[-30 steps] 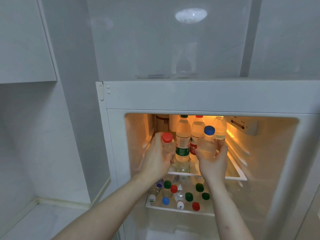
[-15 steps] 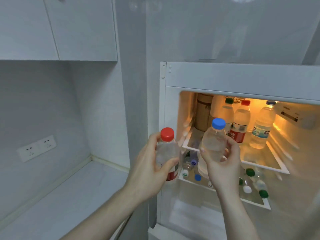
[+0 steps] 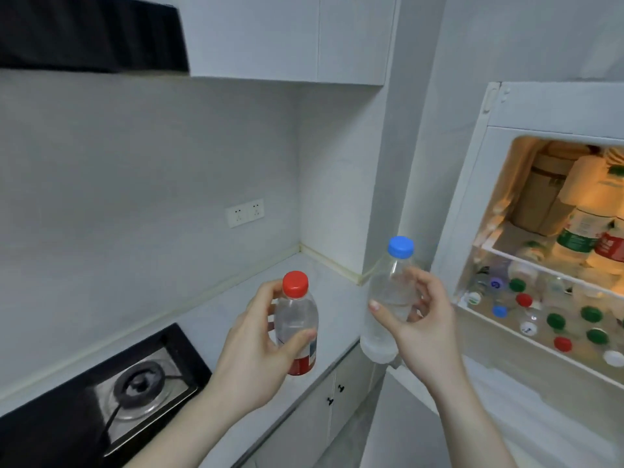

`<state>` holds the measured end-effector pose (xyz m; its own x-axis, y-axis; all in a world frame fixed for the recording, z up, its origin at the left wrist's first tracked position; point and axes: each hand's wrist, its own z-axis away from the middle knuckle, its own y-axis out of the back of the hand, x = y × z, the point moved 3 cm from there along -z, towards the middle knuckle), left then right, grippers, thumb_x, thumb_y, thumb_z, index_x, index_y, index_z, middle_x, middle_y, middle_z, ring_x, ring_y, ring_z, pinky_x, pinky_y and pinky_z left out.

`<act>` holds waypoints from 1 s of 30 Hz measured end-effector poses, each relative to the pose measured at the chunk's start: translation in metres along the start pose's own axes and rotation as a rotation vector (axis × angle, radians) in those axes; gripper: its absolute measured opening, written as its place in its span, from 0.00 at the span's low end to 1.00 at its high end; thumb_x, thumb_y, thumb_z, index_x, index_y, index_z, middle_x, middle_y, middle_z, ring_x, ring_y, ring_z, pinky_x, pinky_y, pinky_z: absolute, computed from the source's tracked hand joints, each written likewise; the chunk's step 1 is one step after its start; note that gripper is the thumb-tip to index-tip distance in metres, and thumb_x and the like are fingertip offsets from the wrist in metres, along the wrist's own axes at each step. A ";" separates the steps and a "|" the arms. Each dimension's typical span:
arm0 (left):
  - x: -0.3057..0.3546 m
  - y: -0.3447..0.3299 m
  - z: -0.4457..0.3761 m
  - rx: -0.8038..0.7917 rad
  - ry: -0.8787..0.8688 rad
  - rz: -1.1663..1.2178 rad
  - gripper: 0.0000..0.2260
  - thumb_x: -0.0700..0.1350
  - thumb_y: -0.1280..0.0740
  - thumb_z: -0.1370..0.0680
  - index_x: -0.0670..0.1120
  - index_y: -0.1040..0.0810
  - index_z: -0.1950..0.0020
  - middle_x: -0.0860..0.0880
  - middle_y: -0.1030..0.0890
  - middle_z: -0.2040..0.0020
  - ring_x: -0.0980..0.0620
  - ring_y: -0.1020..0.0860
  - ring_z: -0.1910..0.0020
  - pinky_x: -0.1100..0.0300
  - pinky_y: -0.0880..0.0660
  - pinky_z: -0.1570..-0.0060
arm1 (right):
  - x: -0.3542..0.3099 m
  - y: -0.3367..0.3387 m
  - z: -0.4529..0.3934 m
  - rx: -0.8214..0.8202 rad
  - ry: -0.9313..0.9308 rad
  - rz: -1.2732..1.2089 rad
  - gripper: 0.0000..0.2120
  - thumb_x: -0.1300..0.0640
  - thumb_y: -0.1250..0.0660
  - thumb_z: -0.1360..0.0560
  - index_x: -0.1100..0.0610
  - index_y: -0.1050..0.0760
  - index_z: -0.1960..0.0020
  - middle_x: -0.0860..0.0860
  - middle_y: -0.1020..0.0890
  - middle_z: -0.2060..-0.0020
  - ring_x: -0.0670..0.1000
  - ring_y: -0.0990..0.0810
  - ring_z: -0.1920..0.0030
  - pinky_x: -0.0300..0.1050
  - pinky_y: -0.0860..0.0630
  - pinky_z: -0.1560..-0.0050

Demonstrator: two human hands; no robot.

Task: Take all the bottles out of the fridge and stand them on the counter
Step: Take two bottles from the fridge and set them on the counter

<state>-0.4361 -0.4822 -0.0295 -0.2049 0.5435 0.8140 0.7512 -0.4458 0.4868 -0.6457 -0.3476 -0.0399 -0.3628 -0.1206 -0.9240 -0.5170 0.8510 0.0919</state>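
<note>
**Head view: a bottle in each hand, above the counter's edge**

The left hand grips a red-capped bottle, fingers and thumb curled round its clear body, a red label at its base. The bottle is upright and held in the air over the white counter. The right hand pinches a blue-capped bottle between thumb and fingers; it tilts slightly and hangs past the counter's end, in front of the open fridge. More bottles stand on the lit upper shelf, and a crowd of caps in green, red, blue and white shows on the shelf below. A gas hob sits at the counter's left, and a double socket is on the wall.
</note>
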 end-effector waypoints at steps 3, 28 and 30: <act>-0.020 0.041 0.044 0.080 0.088 -0.048 0.25 0.50 0.22 0.26 0.67 0.30 0.36 0.67 0.20 0.43 0.67 0.21 0.43 0.63 0.23 0.46 | -0.002 -0.039 0.030 -0.114 -0.027 0.007 0.31 0.58 0.16 0.34 0.42 0.25 0.38 0.36 0.18 0.43 0.44 0.17 0.43 0.43 0.23 0.41; -0.101 0.295 0.340 0.887 0.654 -0.303 0.24 0.48 0.21 0.26 0.67 0.30 0.39 0.68 0.19 0.45 0.65 0.20 0.45 0.59 0.21 0.47 | -0.101 -0.390 0.255 -1.207 0.062 -0.222 0.32 0.54 0.15 0.36 0.39 0.26 0.38 0.35 0.19 0.43 0.39 0.18 0.42 0.49 0.21 0.35; -0.109 0.307 0.352 0.945 0.707 -0.326 0.25 0.50 0.21 0.27 0.67 0.30 0.39 0.65 0.18 0.43 0.63 0.20 0.44 0.56 0.20 0.44 | -0.103 -0.414 0.268 -1.275 0.074 -0.231 0.32 0.55 0.15 0.36 0.38 0.27 0.40 0.32 0.19 0.44 0.39 0.18 0.42 0.48 0.21 0.35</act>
<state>0.0379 -0.4280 -0.0800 -0.5434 -0.1036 0.8330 0.7004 0.4911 0.5180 -0.1865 -0.5510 -0.0820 -0.1873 -0.2611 -0.9470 -0.9271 -0.2718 0.2582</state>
